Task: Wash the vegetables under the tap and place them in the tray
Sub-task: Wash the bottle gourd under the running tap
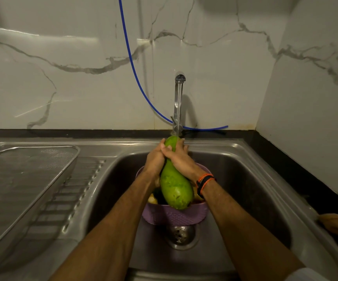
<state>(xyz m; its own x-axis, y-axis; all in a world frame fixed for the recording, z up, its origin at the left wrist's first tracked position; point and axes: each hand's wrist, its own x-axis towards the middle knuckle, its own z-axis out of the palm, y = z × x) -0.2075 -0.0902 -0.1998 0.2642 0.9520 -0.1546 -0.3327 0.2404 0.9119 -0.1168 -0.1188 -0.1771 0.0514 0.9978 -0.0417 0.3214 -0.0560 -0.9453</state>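
A: What have you got under the tap (pixel 178 102)?

B: A long green gourd (pixel 174 180), held over the sink (pixel 245 179). My left hand (pixel 155 159) and right hand (pixel 179 159) are both wrapped around its narrow neck, fingers curled tight. The top end sits right under the spout, where a thin stream of water lands on it.

A: And the fat end?

B: It hangs down over a purple basket (pixel 174 214) standing in the sink, just above the drain (pixel 181 234). More vegetables lie in the basket, mostly hidden; I cannot tell which kinds.

A: Where is the tray?

B: The mesh tray (pixel 22 179) rests on the draining board to my left, well apart from the gourd.
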